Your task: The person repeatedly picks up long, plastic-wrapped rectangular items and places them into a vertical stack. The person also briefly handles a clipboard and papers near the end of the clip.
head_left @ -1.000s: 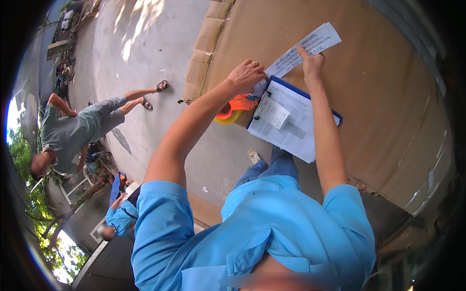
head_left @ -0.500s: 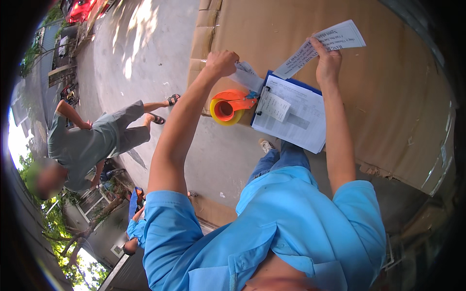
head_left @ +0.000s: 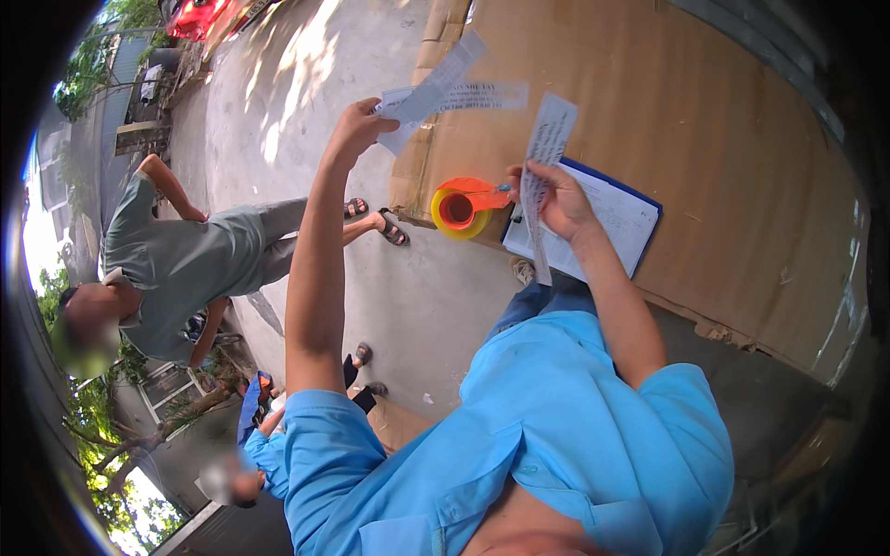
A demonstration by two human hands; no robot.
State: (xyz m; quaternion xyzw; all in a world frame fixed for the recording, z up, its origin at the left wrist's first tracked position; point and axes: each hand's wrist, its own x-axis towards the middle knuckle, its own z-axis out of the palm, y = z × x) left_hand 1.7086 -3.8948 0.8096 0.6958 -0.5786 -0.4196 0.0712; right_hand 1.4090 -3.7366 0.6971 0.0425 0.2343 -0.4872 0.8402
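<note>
My left hand (head_left: 362,130) is raised over the left edge of a large cardboard box (head_left: 723,167), pinching printed paper strips (head_left: 443,79) that cross each other. Another printed paper strip (head_left: 549,139) stands nearly upright in my right hand (head_left: 565,202), its lower end hanging toward my body. Beneath that hand lies a blue clipboard (head_left: 654,206) with printed sheets (head_left: 616,215), partly covered by the hand and strip. An orange tape dispenser with a yellow roll (head_left: 475,221) sits at the box's near left edge, just left of my right hand.
On the left, a person in a grey-green shirt (head_left: 190,259) stands on the concrete floor (head_left: 250,120). Farther toward the lower left is another person in blue (head_left: 269,454). A red object (head_left: 197,17) shows at the top left. The box's near edge (head_left: 714,332) is torn.
My left hand has moved left, lifting its strips off the box. My right hand has come down and left over the clipboard, turning its strip upright. The person in grey-green has shifted slightly.
</note>
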